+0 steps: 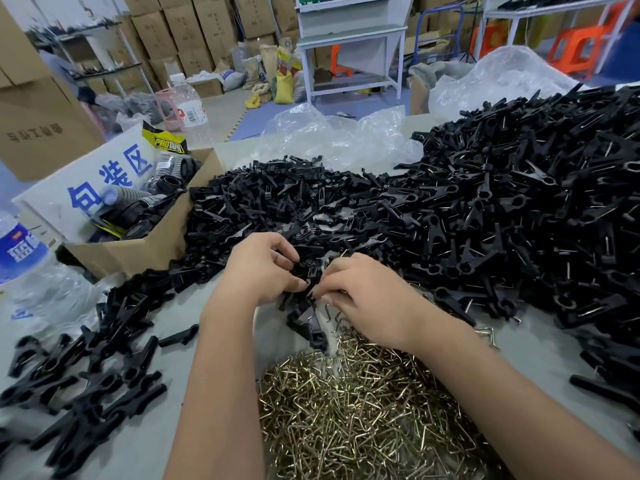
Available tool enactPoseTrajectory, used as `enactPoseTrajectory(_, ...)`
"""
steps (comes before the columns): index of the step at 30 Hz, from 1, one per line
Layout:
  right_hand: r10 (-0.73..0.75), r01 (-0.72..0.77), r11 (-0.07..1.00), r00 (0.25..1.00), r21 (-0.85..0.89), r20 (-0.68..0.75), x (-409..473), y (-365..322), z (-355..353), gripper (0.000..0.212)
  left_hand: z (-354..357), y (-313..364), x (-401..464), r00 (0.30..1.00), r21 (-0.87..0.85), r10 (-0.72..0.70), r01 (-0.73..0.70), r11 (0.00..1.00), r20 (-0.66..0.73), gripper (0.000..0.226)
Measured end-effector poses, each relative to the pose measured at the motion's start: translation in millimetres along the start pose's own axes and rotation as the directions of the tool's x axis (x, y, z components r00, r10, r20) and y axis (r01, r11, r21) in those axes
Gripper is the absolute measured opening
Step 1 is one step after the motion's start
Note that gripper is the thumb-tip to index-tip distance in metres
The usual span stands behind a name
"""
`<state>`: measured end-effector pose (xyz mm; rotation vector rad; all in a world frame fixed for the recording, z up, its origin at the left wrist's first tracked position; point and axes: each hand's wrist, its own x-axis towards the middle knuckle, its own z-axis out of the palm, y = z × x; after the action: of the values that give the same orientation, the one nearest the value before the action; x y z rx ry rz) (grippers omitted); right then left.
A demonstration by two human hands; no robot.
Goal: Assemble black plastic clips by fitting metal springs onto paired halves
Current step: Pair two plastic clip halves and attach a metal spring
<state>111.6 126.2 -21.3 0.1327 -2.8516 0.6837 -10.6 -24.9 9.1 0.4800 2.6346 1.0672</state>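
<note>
Both hands meet over the middle of the grey desk. The left hand has its fingers curled inward, thumb and fingertips pinching a small black plastic clip piece held between the two hands. The right hand is curled too, its fingertips pressed against the same piece from the other side; whether it also pinches a spring there cannot be told, since the fingers hide the spot.

Just below the hands, nearest the person, lies a heap of brass-coloured bent wire springs, thin, shiny and angular, tangled together on the desk surface. A few black clip halves rest at the upper edge of that heap, right under the hands.

Behind the hands spreads a loose pile of black clip halves, matte and forked at one end. To the right rises a far larger mound of black clips with metal wires showing. More black pieces lie scattered at the left.

An open brown cardboard box at the left holds dark ribbed rubber parts and packets. Crumpled clear plastic sheeting lies behind the piles, and a clear plastic water bottle stands beyond the box.
</note>
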Motion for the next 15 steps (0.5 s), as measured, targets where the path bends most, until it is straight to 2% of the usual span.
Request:
enactPoseTrajectory(4, -0.002, 0.002, 1.0, 1.0, -0.002, -0.006, -1.4, 1.1, -3.3, 0.007, -0.8, -0.8, 2.5, 0.989, -0.026, 0.015, -0.019, 0.999, -0.149, 0.021)
enactPoseTrajectory(7, -0.021, 0.022, 0.999, 1.0, -0.042, 0.02, -1.5, 0.2, -1.6, 0.031, -2.6, -0.4, 3.9, 0.972, -0.216, 0.007, -0.06, 0.974, -0.236, 0.018)
enactPoseTrajectory(9, -0.011, 0.014, 0.997, 0.999, -0.078, 0.037, -1.6, -2.7, -0.5, 0.032, -2.3, 1.2, 2.9, 0.965, -0.328, 0.004, -0.093, 0.94, -0.263, 0.018)
enactPoseTrajectory(13, 0.015, -0.017, 0.998, 1.0, -0.059, -0.027, -2.8, -2.0, -3.0, 0.015, -0.3, 6.0, 0.3, 0.985, -0.599, 0.041, -0.136, 0.789, -0.17, 0.01)
enactPoseTrajectory(15, 0.063, -0.056, 0.996, 0.992, 0.073, -0.105, -2.2, -0.4, -7.5, 0.012, 2.1, 7.3, 0.3, 0.99, -0.64, 0.068, -0.13, 0.758, -0.121, 0.008)
